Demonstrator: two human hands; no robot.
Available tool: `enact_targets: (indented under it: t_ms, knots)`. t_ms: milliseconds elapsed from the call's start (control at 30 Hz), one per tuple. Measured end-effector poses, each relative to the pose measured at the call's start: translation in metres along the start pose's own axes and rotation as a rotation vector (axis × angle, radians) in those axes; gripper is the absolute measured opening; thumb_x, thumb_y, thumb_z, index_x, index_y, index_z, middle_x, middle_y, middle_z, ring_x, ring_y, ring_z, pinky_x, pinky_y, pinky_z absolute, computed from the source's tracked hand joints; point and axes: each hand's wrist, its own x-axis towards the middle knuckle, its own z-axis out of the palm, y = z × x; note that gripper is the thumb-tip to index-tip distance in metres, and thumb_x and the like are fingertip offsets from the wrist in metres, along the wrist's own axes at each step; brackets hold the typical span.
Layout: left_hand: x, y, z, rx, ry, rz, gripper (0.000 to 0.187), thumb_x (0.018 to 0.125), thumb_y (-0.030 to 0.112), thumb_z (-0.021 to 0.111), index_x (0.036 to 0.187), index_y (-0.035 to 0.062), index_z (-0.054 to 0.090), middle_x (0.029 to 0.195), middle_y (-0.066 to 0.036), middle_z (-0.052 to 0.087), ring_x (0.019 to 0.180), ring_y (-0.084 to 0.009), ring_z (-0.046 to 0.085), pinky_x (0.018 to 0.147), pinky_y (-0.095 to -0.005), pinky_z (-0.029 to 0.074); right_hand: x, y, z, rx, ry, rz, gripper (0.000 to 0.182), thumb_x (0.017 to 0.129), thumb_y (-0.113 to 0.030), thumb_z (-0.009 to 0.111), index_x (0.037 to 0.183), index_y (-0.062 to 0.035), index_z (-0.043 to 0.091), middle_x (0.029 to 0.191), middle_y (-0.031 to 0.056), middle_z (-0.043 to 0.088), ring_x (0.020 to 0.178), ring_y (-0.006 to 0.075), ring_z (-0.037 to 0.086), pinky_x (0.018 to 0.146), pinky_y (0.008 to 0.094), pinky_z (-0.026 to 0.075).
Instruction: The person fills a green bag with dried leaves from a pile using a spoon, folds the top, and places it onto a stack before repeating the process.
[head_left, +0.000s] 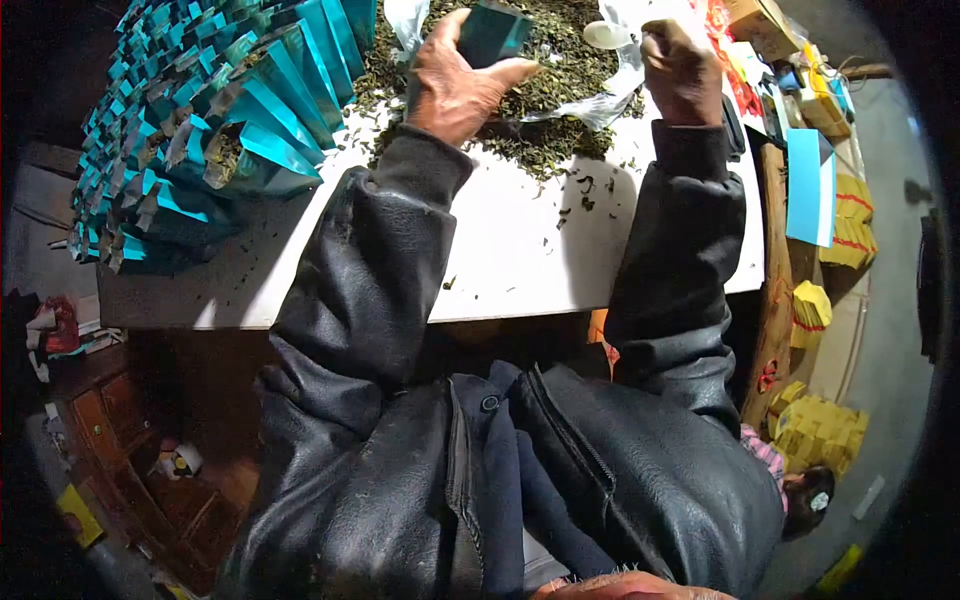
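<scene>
A dark teal packet (493,34) is in my left hand (458,85), held between the thumb and the fingers above a heap of dried leaves (560,140). My right hand (684,72) is closed, to the right of the heap. What its fingers hold, if anything, is too small to tell. Beside it lies a crumpled clear plastic bag (597,108), with a small pale rounded object (603,35) near its top. Many open teal packets (290,90) stand in rows to the left, some showing leaves inside.
The white table (510,250) has scattered leaves on it. At the right are a light blue card (810,188), a wooden post (772,270) and yellow packets (850,220). Part of another person (805,500) shows at lower right. Wooden drawers (110,420) stand at lower left.
</scene>
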Motion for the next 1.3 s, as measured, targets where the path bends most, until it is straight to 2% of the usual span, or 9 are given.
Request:
enact_targets:
  t_ms: [33,133,167,400,700,800,933,1167,1300]
  knots:
    - [0.001,-0.002,-0.001,-0.020,0.001,-0.007,0.059,0.066,0.035,0.080,0.106,0.0010,0.053,0.090,-0.010,0.061,0.079,-0.0188,0.062,0.070,-0.0287,0.053,0.000,-0.008,0.001,-0.099,-0.068,0.070,0.009,0.080,-0.016,0.057,0.086,-0.0104,0.062,0.070,0.0154,0.062,0.066,0.0298,0.064,0.059,0.0362,0.050]
    - [0.002,-0.002,-0.001,-0.020,-0.020,-0.006,0.059,0.066,0.033,0.080,0.106,0.0000,0.053,0.091,-0.010,0.062,0.080,-0.0181,0.061,0.072,-0.0284,0.053,-0.008,-0.016,0.026,0.306,-0.056,0.246,0.008,0.080,-0.017,0.056,0.081,-0.0103,0.061,0.069,0.0163,0.061,0.066,0.0327,0.063,0.059,0.0395,0.050]
    - [0.002,-0.002,-0.002,-0.001,-0.035,0.002,0.058,0.066,0.033,0.080,0.106,-0.0003,0.053,0.092,-0.011,0.062,0.081,-0.0177,0.061,0.073,-0.0282,0.052,-0.010,-0.016,0.025,-0.017,-0.151,0.067,0.008,0.080,-0.015,0.055,0.079,-0.0090,0.060,0.069,0.0173,0.061,0.067,0.0338,0.062,0.059,0.0413,0.049]
    - [0.003,-0.006,0.002,0.042,0.018,0.057,0.056,0.066,0.031,0.080,0.105,-0.0002,0.054,0.092,-0.010,0.062,0.081,-0.0168,0.061,0.073,-0.0275,0.051,-0.005,-0.044,0.039,0.047,-0.097,0.101,0.012,0.081,-0.015,0.054,0.081,-0.0068,0.063,0.070,0.0184,0.061,0.069,0.0362,0.061,0.062,0.0415,0.050]
    - [0.005,-0.015,0.005,-0.079,0.056,0.089,0.063,0.061,0.026,0.083,0.108,-0.0024,0.052,0.092,-0.012,0.063,0.079,-0.0191,0.061,0.073,-0.0309,0.052,-0.012,-0.038,0.046,0.522,-0.268,0.205,0.008,0.081,-0.009,0.059,0.085,-0.0029,0.063,0.070,0.0072,0.063,0.065,0.0099,0.057,0.061,0.0257,0.046]
    - [0.005,-0.011,0.004,-0.086,0.047,0.106,0.064,0.060,0.027,0.084,0.107,-0.0025,0.053,0.093,-0.012,0.063,0.080,-0.0190,0.061,0.074,-0.0309,0.052,-0.011,-0.044,0.064,0.579,-0.236,0.116,0.008,0.076,-0.009,0.060,0.081,-0.0025,0.061,0.070,0.0139,0.062,0.063,0.0207,0.062,0.060,0.0323,0.049]
    - [0.008,-0.015,0.005,-0.037,0.053,0.066,0.065,0.059,0.026,0.085,0.108,-0.0028,0.053,0.092,-0.013,0.063,0.080,-0.0190,0.062,0.074,-0.0308,0.052,0.005,-0.069,0.058,0.556,-0.268,0.096,0.015,0.078,-0.015,0.058,0.082,-0.0016,0.064,0.071,0.0147,0.063,0.065,0.0213,0.063,0.063,0.0313,0.050]
    - [0.005,-0.011,0.003,-0.140,0.112,0.067,0.063,0.060,0.026,0.085,0.107,-0.0019,0.054,0.091,-0.011,0.063,0.078,-0.0180,0.061,0.072,-0.0296,0.052,0.013,-0.069,0.058,0.941,-0.484,0.492,0.020,0.079,-0.014,0.057,0.089,-0.0002,0.067,0.068,0.0075,0.064,0.054,0.0129,0.058,0.051,0.0264,0.047]
    - [0.003,-0.005,0.002,-0.067,0.139,0.085,0.062,0.060,0.026,0.085,0.107,-0.0017,0.054,0.089,-0.010,0.063,0.078,-0.0171,0.061,0.071,-0.0289,0.052,0.012,-0.055,0.053,1.013,-0.498,0.498,0.020,0.088,-0.018,0.056,0.096,-0.0026,0.066,0.073,0.0012,0.060,0.056,0.0046,0.051,0.049,0.0180,0.039]
